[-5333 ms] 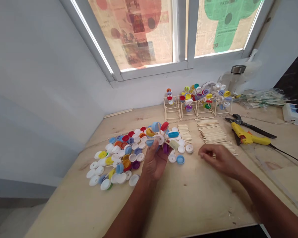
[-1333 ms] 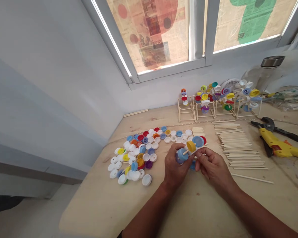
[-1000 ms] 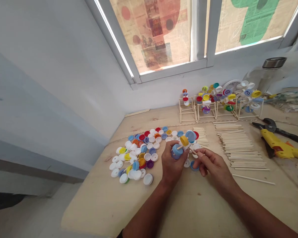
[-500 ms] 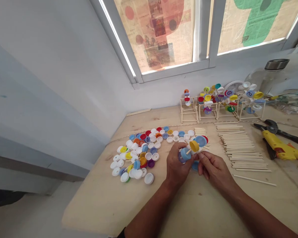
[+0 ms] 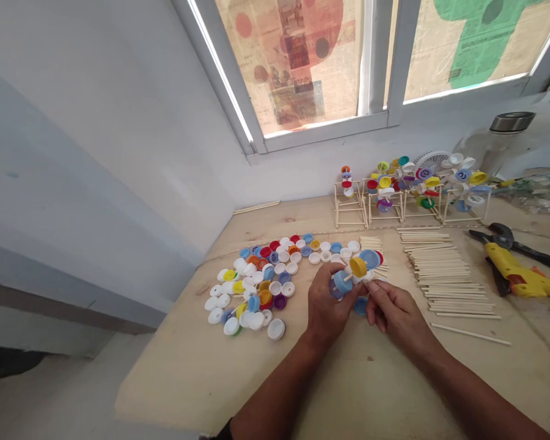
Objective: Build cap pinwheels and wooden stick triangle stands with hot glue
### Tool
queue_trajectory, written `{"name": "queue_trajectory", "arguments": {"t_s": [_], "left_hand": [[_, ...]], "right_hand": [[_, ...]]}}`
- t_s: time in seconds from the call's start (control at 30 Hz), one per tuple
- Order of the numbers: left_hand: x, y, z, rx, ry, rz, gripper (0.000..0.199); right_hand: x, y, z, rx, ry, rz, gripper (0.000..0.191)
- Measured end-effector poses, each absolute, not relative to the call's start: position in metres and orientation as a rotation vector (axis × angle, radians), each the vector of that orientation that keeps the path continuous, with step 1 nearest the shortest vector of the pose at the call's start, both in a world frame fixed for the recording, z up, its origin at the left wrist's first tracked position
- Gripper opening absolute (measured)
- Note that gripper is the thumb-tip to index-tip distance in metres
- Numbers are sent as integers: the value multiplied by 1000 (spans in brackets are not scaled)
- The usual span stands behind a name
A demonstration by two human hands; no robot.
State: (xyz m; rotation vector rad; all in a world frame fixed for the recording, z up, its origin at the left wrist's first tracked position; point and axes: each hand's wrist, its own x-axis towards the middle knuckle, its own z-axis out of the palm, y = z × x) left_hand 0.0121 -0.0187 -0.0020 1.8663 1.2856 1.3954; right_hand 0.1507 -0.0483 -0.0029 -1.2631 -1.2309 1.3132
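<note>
Between my two hands is a wheel of bottle caps [image 5: 358, 267] joined by short wooden sticks, with yellow, blue, white and red caps showing. My left hand [image 5: 326, 305] is closed round its left side, close to a light blue cap. The fingers of my right hand [image 5: 391, 307] pinch at the wheel's right side, near a white cap; their exact hold is partly hidden. A blue cap [image 5: 360, 306] shows just below, between the hands. Loose bottle caps [image 5: 256, 287] in many colours lie heaped to the left of my hands.
Wooden sticks [image 5: 449, 281] lie in rows to the right. Beyond them are a yellow glue gun [image 5: 516, 269] and black-handled pliers [image 5: 527, 244]. Several stick frames [image 5: 385, 205] with cap wheels line the wall, near a glass jar [image 5: 486, 143]. The table's left edge [image 5: 165, 330] drops off.
The view has shifted very slightly. Both hands keep the same hold on the cap wheel, and nothing on the table has visibly moved.
</note>
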Motion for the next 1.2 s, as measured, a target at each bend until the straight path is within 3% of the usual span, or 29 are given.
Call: {"name": "queue_trajectory", "arguments": {"t_s": [1.2], "left_hand": [[13, -21, 0, 1819, 1301, 1329, 27]], "right_hand": [[156, -48, -10, -1161, -1232, 1363, 44]]}}
